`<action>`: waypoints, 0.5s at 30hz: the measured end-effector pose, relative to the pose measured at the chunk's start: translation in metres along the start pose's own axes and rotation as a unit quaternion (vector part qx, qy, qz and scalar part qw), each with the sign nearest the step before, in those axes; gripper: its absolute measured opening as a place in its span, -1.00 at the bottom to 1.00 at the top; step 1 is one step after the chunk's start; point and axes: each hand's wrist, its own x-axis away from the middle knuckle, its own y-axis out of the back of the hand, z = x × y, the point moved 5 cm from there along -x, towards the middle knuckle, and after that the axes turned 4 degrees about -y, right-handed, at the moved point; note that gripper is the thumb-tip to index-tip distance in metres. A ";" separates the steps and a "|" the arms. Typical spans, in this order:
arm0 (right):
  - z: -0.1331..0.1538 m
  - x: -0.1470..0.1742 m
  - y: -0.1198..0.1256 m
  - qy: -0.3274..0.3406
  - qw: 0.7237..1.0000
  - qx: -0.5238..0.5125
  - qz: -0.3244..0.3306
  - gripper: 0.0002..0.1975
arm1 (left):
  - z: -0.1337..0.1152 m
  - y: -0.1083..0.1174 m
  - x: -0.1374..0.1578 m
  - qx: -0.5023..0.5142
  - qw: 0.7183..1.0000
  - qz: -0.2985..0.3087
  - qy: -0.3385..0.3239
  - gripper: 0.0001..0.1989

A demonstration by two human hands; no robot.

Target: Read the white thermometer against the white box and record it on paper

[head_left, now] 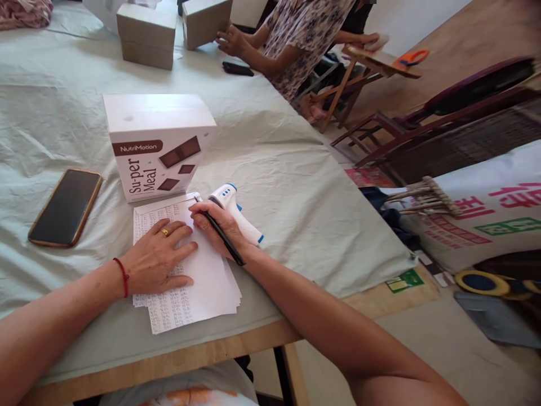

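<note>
A black pen (222, 237) is gripped in my right hand (222, 223), its tip near the top of a stack of white paper (211, 282). Columns of handwritten figures cover the left part of the sheets. My left hand (163, 256), with a gold ring and a red wrist cord, lies flat on the paper with its fingers spread. Just beyond my right hand rests a white and blue handheld infrared thermometer (236, 214), partly hidden by that hand. Behind the paper stands a white box (160, 146) labelled "NutriMotion Super Meal".
A smartphone (65, 207) lies to the left. Across the cloth-covered table (296, 225), another person's hands (232, 40) touch a grey box (205, 25); a second grey box (147, 36) and a dark phone (238, 69) are nearby. Chairs and a printed sack (486, 208) stand at right.
</note>
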 end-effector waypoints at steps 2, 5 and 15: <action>0.001 0.004 0.001 0.042 0.998 0.039 -0.007 -0.77 | 0.004 0.014 -0.001 0.025 0.996 -0.085 0.021 -0.80; 0.001 0.008 -0.001 0.097 0.989 0.108 0.011 -0.65 | 0.017 0.047 0.008 0.042 0.940 -0.330 0.071 -0.86; 0.011 0.015 0.001 0.125 0.943 0.301 0.071 -0.56 | 0.107 0.046 0.047 0.152 0.806 -0.493 0.290 -0.15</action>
